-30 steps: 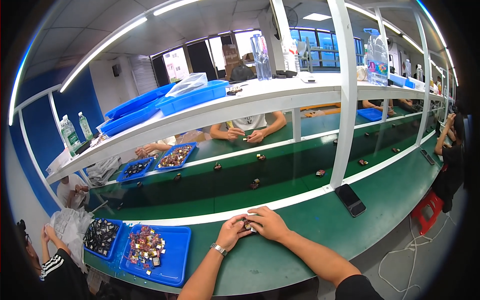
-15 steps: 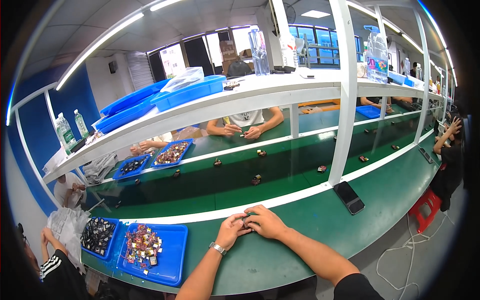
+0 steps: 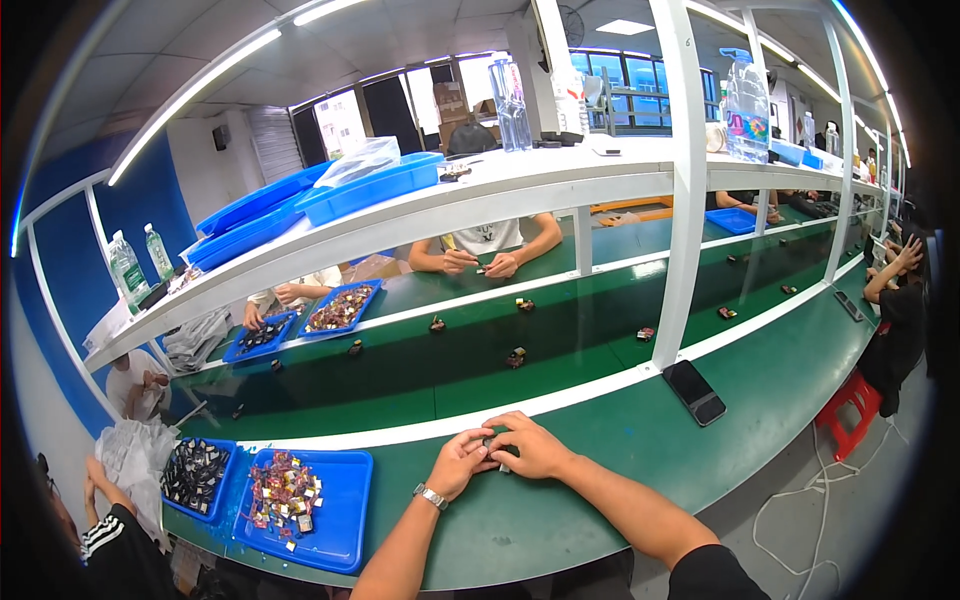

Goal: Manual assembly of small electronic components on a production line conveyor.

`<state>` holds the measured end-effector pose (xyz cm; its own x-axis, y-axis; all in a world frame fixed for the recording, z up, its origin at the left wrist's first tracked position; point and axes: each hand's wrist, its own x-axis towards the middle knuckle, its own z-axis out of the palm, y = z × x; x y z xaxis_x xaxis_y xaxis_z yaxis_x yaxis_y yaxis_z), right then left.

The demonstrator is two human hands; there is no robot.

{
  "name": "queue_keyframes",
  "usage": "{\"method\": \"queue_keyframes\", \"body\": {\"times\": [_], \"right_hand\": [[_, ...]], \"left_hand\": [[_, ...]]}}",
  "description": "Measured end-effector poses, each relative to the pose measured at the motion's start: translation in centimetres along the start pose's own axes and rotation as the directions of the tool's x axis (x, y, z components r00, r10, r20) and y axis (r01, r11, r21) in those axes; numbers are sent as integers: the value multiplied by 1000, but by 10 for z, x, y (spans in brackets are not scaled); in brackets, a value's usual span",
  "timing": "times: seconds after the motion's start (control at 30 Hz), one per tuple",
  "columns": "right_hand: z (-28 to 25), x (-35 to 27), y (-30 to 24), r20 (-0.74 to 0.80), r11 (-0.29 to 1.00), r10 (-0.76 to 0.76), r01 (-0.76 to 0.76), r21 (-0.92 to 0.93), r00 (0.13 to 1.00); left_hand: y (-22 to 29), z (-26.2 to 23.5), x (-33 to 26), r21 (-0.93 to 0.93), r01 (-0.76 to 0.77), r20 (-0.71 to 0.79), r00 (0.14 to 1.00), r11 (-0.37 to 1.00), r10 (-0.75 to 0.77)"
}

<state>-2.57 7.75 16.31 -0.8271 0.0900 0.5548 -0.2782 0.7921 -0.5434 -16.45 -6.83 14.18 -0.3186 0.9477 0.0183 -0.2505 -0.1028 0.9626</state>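
Both my hands meet above the green bench, pinching one small dark part [image 3: 488, 443] whose exact kind is mostly hidden by the fingers. My left hand [image 3: 460, 462], with a metal watch at the wrist, grips it from the left. From the right, my right hand [image 3: 534, 447] closes its thumb and fingers on the same piece. A bit of it shows under the right fingertips. To the left lies a blue tray [image 3: 345, 510] with a heap of small red-wired, pale and yellowish components [image 3: 283, 492]. Beside that, another blue tray [image 3: 222, 500] holds many black pieces [image 3: 196, 475].
A black phone [image 3: 694, 393] lies right of my hands, beside a white post [image 3: 684, 200]. Past a white rail, small wired assemblies [image 3: 516, 357] sit spaced along the green belt [image 3: 430, 385]. Co-workers' hands [image 3: 480, 264] work opposite. A red stool [image 3: 850, 410] stands at right.
My hands stay in nearly the same place, with the fingers shifting slightly on the part. Across the belt, a co-worker's hand at left has reached down into the tray of dark pieces.
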Motion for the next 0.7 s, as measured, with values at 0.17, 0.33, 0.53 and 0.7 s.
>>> {"method": "queue_keyframes", "body": {"times": [0.17,0.33,0.53,0.7], "right_hand": [[12,-7,-2,-117,993,103,-109,-48,988],[18,-6,-7,-211,990,105,-122,-71,972],[15,-5,-8,-164,992,80,-95,-82,983],[14,-6,-5,-183,995,88,-94,-26,979]], "left_hand": [[-2,2,0,-67,-13,-10,1000,998,12],[-2,2,-1,-82,-15,-16,1000,997,14],[-4,-2,1,-57,-20,-22,1000,998,19],[-4,2,1,-1,-23,-60,998,1000,23]]}}
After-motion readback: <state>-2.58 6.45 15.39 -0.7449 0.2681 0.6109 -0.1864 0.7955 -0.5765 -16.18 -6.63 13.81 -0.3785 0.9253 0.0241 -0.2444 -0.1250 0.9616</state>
